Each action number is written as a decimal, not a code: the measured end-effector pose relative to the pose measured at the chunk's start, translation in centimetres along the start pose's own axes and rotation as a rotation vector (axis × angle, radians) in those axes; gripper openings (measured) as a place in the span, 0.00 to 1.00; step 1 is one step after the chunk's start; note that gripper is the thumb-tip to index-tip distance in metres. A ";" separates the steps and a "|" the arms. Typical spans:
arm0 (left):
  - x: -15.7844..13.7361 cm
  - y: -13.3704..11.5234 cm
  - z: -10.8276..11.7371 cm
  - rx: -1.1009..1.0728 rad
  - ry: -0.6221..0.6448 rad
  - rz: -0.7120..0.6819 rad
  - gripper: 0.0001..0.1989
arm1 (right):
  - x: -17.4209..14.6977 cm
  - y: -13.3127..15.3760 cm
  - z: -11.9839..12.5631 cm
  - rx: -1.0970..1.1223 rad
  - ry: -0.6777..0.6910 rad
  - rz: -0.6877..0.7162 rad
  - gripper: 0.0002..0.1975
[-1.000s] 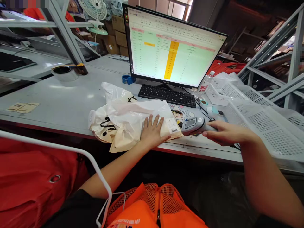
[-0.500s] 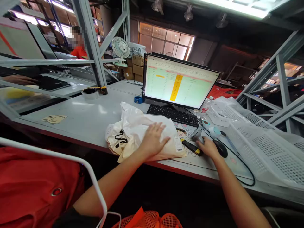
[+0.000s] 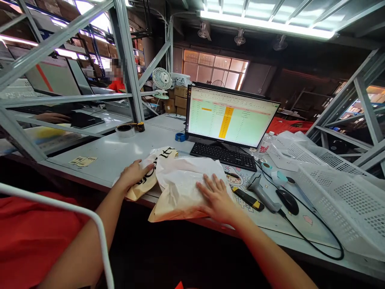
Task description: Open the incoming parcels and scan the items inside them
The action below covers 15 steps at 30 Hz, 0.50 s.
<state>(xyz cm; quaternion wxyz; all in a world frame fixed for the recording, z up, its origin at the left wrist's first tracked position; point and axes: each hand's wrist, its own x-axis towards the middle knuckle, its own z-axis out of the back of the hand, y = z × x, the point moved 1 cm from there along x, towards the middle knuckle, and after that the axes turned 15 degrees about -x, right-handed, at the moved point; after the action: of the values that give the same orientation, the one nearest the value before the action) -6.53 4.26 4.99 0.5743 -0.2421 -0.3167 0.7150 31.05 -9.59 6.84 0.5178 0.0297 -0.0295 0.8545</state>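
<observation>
A white plastic mailer lies at the table's front edge, its lower side cream-tinted and overhanging a little. My right hand rests flat on its right part, fingers spread. At the mailer's left, a cream bag with black lettering shows, partly folded; whether it joins the mailer I cannot tell. My left hand grips this bag's left side, thumb on top, other fingers partly hidden. A grey barcode scanner lies right of my right hand, beside a black and yellow box cutter.
Behind the mailer stand a black keyboard and a monitor with a spreadsheet. A mouse, cable and white plastic baskets occupy the right. Tape rolls and tags lie left. A co-worker's hand shows beyond the frame.
My left hand has moved left from the mailer onto the lettered bag. My right hand has let go of the barcode scanner and moved left onto the mailer. The scanner now lies down.
</observation>
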 end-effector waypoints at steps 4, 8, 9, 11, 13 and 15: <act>0.2 1.0 6.1 0.196 0.011 -0.027 0.29 | 2.5 1.8 -2.2 0.105 0.108 -0.035 0.43; -3.1 0.9 13.8 0.223 -0.448 -0.044 0.27 | 6.7 3.9 -3.7 0.162 0.049 -0.040 0.43; -4.3 0.2 15.0 0.166 -0.532 -0.103 0.25 | 8.2 4.8 -3.8 0.172 0.046 -0.027 0.44; -6.9 -1.8 15.9 -0.006 -0.611 -0.207 0.24 | 11.5 6.7 -3.5 0.202 0.043 0.003 0.45; -9.3 -4.3 14.9 -0.189 -0.572 -0.283 0.25 | 14.2 8.1 -2.5 0.299 0.009 -0.004 0.45; -11.1 -6.6 12.6 -0.330 -0.445 -0.461 0.27 | 15.4 8.3 -0.9 0.443 -0.071 -0.048 0.40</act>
<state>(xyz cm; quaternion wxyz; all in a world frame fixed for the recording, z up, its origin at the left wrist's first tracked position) -8.64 -7.80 18.21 0.5906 -0.0924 -0.5915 0.5410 16.51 0.24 7.07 0.5176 0.1735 0.1411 0.8259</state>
